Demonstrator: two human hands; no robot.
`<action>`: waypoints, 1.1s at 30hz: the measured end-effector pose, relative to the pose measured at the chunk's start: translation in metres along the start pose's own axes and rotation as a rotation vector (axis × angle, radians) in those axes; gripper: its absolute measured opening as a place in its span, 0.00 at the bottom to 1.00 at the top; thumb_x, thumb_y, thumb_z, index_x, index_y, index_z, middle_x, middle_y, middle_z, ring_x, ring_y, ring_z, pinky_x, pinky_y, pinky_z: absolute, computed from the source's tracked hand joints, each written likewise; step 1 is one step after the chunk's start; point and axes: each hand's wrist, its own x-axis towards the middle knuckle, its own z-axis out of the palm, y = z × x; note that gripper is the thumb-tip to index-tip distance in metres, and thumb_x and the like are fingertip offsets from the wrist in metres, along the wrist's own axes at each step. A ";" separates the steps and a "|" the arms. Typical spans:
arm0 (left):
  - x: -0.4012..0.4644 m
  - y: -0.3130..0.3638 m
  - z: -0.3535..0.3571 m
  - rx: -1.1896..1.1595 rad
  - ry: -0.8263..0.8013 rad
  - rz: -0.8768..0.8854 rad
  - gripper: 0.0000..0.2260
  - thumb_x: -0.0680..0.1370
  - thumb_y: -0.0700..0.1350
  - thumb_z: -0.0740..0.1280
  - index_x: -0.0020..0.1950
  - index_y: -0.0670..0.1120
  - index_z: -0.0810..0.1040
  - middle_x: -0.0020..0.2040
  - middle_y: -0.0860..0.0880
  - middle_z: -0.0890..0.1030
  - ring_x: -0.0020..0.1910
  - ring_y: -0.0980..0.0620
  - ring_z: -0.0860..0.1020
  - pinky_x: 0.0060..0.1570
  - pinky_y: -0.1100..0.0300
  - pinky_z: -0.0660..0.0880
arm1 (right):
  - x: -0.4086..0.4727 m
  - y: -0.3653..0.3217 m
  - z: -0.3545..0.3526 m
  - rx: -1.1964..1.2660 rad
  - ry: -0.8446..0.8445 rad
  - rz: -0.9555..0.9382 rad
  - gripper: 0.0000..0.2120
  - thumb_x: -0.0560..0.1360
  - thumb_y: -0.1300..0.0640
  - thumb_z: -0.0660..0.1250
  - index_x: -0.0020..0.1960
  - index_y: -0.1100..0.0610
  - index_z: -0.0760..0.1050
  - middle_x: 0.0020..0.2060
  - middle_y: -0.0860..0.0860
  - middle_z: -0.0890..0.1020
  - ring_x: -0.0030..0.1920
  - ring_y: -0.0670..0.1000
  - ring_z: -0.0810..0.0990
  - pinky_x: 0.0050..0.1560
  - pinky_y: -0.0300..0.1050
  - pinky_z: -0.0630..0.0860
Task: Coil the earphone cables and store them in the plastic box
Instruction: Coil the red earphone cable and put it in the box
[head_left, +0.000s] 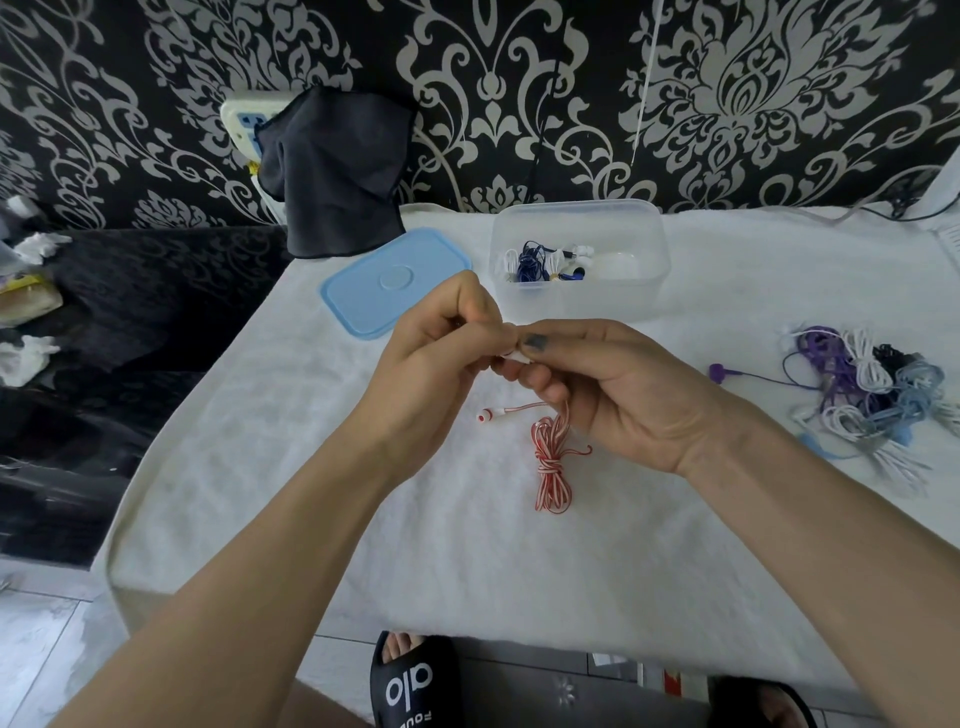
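So both hands are meeting up over the middle of the towel (467, 561), fingertips together. The left hand (436, 353) is curling its fingers and pinching a small white bit, looks like an earbud end, and the right hand (597, 384) is pinching the same spot from the other side, thumb on top, fingers curled under. Red-and-white cable (553, 462) is hanging down from the right hand's fingers, so the bundle is sitting just below and a little near of that hand, already looped and tied round its middle, its lower end lying on the towel. One earbud (485, 415) from that set is trailing out to the left, lying on the towel right under the left hand.

The box (579, 260) is sitting open just far of the hands, a bit right, with a few coiled sets already lying in it: blue and white ones, can't tell how many. Its blue lid (389, 283) is lying flat to the left of it, far-left of the left hand, not touching the box as far as I'm seeing.

Over on the right, well apart from the hands, a pile (872, 395) of purple, white, black and pale blue cables is waiting in a tangle. A black cloth (332, 171) is hanging on the far left.
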 end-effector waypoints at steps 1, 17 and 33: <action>0.000 0.000 0.001 -0.018 0.009 -0.005 0.13 0.74 0.32 0.63 0.34 0.46 0.67 0.32 0.50 0.72 0.32 0.54 0.72 0.38 0.61 0.71 | 0.000 0.000 0.001 -0.004 -0.007 -0.006 0.10 0.75 0.64 0.64 0.53 0.66 0.79 0.33 0.51 0.82 0.32 0.43 0.78 0.38 0.32 0.77; 0.002 -0.003 0.001 0.082 0.074 -0.140 0.10 0.83 0.37 0.63 0.43 0.43 0.77 0.38 0.45 0.81 0.40 0.47 0.80 0.47 0.58 0.78 | 0.000 -0.004 -0.007 0.001 0.052 0.016 0.10 0.71 0.62 0.67 0.51 0.65 0.82 0.34 0.54 0.80 0.31 0.43 0.79 0.33 0.30 0.77; -0.007 0.004 -0.003 0.350 0.013 0.094 0.01 0.81 0.36 0.69 0.51 0.40 0.78 0.45 0.39 0.83 0.48 0.39 0.83 0.52 0.47 0.78 | 0.001 -0.006 -0.011 0.058 0.066 0.022 0.12 0.71 0.62 0.68 0.52 0.64 0.82 0.36 0.51 0.84 0.33 0.42 0.80 0.34 0.29 0.78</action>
